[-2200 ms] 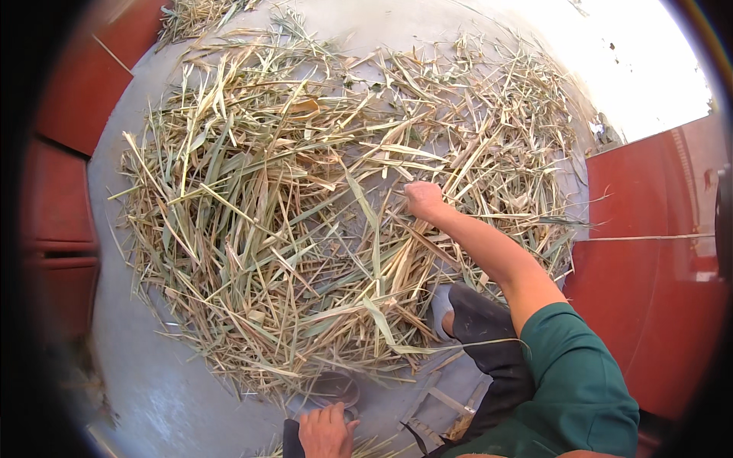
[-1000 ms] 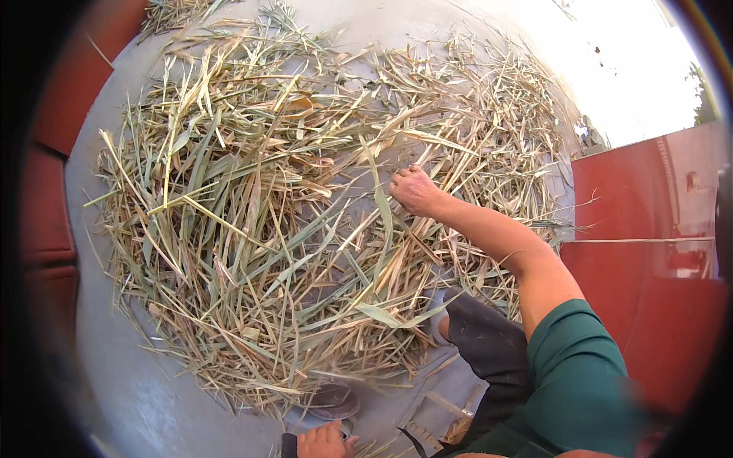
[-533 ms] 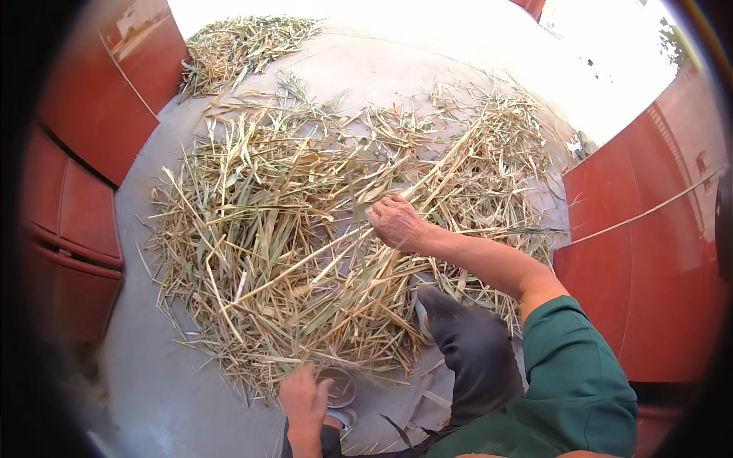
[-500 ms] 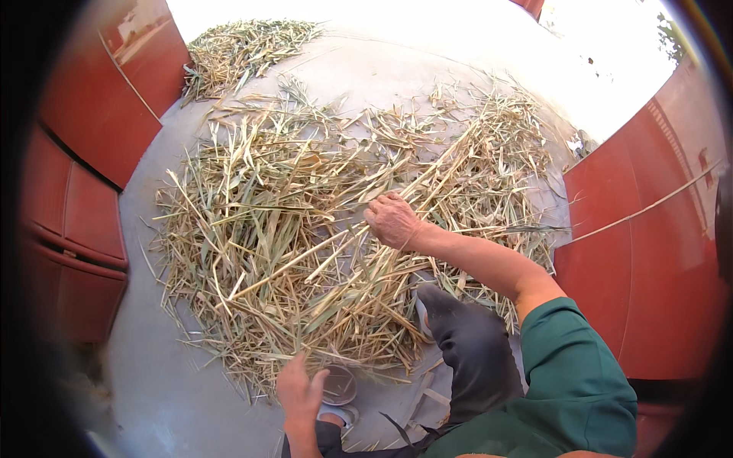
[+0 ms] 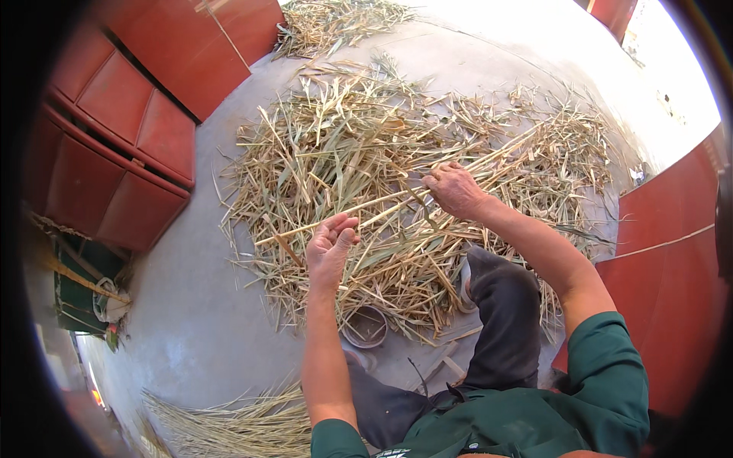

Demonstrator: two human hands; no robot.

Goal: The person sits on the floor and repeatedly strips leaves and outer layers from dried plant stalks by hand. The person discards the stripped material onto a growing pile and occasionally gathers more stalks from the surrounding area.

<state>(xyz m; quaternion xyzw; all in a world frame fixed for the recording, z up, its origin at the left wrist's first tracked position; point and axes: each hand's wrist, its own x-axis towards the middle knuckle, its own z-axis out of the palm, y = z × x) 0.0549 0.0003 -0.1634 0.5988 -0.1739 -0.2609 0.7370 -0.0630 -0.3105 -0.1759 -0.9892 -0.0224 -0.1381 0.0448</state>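
As my right hand (image 5: 456, 189), right of centre, clamps long stalks (image 5: 389, 199), my left hand (image 5: 330, 248) curls, thumb apart; this drawing-out step seems to call for its grip.

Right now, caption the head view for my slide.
Right hand grips thin, pale-yellow stalks above a loose green-and-tan straw heap; left hand loosely open nearby.

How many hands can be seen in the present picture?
2: the left hand beside the long pale stalk, and the right hand gripping it farther right. Neither is fully hidden.
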